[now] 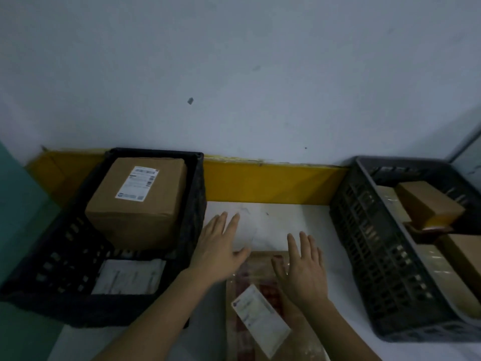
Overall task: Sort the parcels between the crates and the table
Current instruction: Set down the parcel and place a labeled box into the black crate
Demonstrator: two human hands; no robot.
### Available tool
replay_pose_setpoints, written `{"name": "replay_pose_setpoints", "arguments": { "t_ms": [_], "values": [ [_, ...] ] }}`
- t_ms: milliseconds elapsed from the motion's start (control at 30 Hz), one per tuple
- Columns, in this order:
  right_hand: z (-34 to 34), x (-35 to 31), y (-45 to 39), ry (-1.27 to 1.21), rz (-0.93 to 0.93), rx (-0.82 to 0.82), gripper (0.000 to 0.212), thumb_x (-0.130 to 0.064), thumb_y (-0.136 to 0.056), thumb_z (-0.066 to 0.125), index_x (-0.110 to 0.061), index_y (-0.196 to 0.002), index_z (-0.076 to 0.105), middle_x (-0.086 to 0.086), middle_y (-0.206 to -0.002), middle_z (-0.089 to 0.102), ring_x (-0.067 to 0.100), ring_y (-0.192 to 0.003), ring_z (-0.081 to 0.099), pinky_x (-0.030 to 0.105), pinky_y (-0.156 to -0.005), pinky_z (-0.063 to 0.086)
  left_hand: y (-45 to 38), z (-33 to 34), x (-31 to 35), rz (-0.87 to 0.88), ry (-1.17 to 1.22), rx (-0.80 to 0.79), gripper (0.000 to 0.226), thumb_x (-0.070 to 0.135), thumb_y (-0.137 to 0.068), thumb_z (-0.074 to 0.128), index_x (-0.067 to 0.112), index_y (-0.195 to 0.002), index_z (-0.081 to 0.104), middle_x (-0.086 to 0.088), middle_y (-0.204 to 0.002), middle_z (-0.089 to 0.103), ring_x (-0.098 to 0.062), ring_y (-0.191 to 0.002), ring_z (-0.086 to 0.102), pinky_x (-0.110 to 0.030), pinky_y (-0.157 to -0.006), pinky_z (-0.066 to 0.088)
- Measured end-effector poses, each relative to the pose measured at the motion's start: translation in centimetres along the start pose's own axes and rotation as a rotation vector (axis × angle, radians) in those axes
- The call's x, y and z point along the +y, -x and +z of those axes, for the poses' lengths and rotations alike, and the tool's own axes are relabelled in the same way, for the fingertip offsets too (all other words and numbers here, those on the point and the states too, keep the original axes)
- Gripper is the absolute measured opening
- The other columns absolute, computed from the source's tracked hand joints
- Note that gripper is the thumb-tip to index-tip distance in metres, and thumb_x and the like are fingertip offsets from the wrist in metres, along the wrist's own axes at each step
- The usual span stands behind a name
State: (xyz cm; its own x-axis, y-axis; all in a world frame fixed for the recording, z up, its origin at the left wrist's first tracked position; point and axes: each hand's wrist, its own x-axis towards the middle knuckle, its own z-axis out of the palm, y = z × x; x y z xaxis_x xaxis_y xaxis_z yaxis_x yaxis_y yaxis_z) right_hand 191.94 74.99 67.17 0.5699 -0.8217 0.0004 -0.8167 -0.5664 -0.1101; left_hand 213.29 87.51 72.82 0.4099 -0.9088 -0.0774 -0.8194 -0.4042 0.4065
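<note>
1. Table: white top, set against a pale wall w/ a yellow strip along the back edge.
2. Left crate: black, slotted walls, on the table's left end. Holds a brown cardboard box at the far end, upright, white shipping label on top. Nearer end has a flat white parcel lying on the crate floor.
3. Right crate: dark grey, slotted, on the table's right end. Inside: a small brown box tilted, resting on other parcels; a clear-wrapped brown parcel below it. Exact count in there is hard to tell, the view cuts off at the edge.
4. Between the crates, near the front edge, a brown parcel in clear wrap lies flat on the table, w/ a white label slanted across its top.
5. Left hand: palm down, fingers straight & spread, holding nothing. It sits over the table just beside the left crate's wall; thumb reaches to the parcel's far-left corner.
6. Right hand: palm down, fingers straight & together-ish, nothing gripped. It is over the parcel's far-right part; prob. touching the wrap, but contact isn't clear in the dim light.
</note>
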Motion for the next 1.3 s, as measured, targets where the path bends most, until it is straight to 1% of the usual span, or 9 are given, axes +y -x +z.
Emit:
{"name": "replay_pose_setpoints", "arguments": {
  "t_ms": [233,367,467,567,733,967,1100,1167,1300],
  "values": [
    [2.8,6.4,3.5,-0.092,-0.035,-0.162,0.096,-0.087,-0.096,0.020,-0.033,-0.172,-0.002,0.008,-0.182,0.002,0.033,-0.168,0.005,0.051,-0.133,0.007,4.0,9.2,1.1,-0.232,0.164,-0.035,0.105,0.081,-0.092,0.048,0.033,-0.170,-0.003,-0.001,-0.179,0.004,-0.024,-0.165,0.004,-0.047,-0.132,0.020],
    [4.9,7.6,5.1,-0.217,-0.063,-0.261,0.105,-0.095,-0.089,0.026,-0.034,-0.170,0.000,0.005,-0.180,0.015,0.030,-0.158,0.033,0.050,-0.127,0.037,7.2,11.9,1.9,-0.416,0.424,-0.031,0.107,0.064,-0.091,0.070,0.043,-0.168,-0.001,0.001,-0.171,0.026,-0.026,-0.156,0.033,-0.041,-0.121,0.038],
    [5.6,7.5,6.2,-0.280,-0.051,-0.325,0.119,-0.106,-0.076,0.018,-0.034,-0.169,0.005,0.000,-0.176,0.021,0.026,-0.148,0.045,0.047,-0.114,0.052,8.7,13.3,2.5,-0.520,0.526,-0.092,0.109,0.052,-0.088,0.076,0.051,-0.163,-0.003,0.006,-0.140,0.057,-0.015,-0.118,0.066,-0.040,-0.097,0.059],
    [5.9,7.2,6.6,-0.337,-0.001,-0.330,0.133,-0.111,-0.061,0.002,-0.032,-0.169,0.003,0.002,-0.171,0.024,0.025,-0.136,0.056,0.043,-0.107,0.057,8.8,13.9,2.5,-0.551,0.578,-0.105,0.110,0.039,-0.094,0.078,0.043,-0.167,-0.004,0.017,-0.123,0.064,-0.006,-0.104,0.069,-0.026,-0.080,0.057],
    [5.3,6.7,6.7,-0.436,-0.015,-0.334,0.108,-0.092,-0.086,0.034,-0.032,-0.169,-0.002,0.002,-0.171,0.024,0.022,-0.123,0.065,0.036,-0.099,0.059,8.4,12.8,3.2,-0.546,0.648,-0.098,0.109,0.025,-0.096,0.078,0.033,-0.169,-0.003,0.021,-0.117,0.062,0.006,-0.096,0.063,-0.010,-0.069,0.048],
    [-0.4,6.1,4.3,-0.671,-0.064,-0.103,0.091,-0.066,-0.092,0.071,-0.039,-0.162,0.019,-0.012,-0.169,0.026,0.019,-0.135,0.055,0.037,-0.097,0.058,7.0,6.7,5.5,-0.448,0.715,0.129,0.102,0.017,-0.097,0.077,0.048,-0.164,0.006,0.027,-0.121,0.053,0.014,-0.094,0.058,-0.017,-0.077,0.052],
    [-4.7,4.1,2.1,-0.811,-0.044,0.100,0.075,-0.051,-0.088,0.084,-0.032,-0.145,0.040,-0.005,-0.150,0.042,0.002,-0.120,0.047,0.020,-0.093,0.045,6.0,0.9,6.5,-0.402,0.723,0.394,0.099,0.024,-0.093,0.082,0.039,-0.164,0.015,0.026,-0.124,0.050,-0.007,-0.109,0.062,-0.037,-0.091,0.055],
    [-6.9,2.7,1.1,-0.858,-0.049,0.163,0.064,-0.045,-0.089,0.084,-0.030,-0.139,0.046,-0.004,-0.143,0.046,-0.004,-0.114,0.043,0.012,-0.090,0.040,5.6,-1.6,6.5,-0.403,0.724,0.504,0.086,0.027,-0.091,0.085,0.035,-0.154,0.026,0.024,-0.126,0.051,-0.005,-0.104,0.063,-0.034,-0.087,0.054],
    [-11.1,-0.6,-0.7,-0.962,-0.175,0.208,0.063,-0.048,-0.091,0.079,-0.034,-0.143,0.048,-0.012,-0.146,0.049,0.004,-0.127,0.052,0.028,-0.101,0.049,5.5,-6.8,5.1,-0.353,0.702,0.582,0.060,0.028,-0.094,0.082,0.038,-0.131,0.036,0.026,-0.116,0.050,0.009,-0.091,0.054,-0.013,-0.070,0.044]
  ]
}}
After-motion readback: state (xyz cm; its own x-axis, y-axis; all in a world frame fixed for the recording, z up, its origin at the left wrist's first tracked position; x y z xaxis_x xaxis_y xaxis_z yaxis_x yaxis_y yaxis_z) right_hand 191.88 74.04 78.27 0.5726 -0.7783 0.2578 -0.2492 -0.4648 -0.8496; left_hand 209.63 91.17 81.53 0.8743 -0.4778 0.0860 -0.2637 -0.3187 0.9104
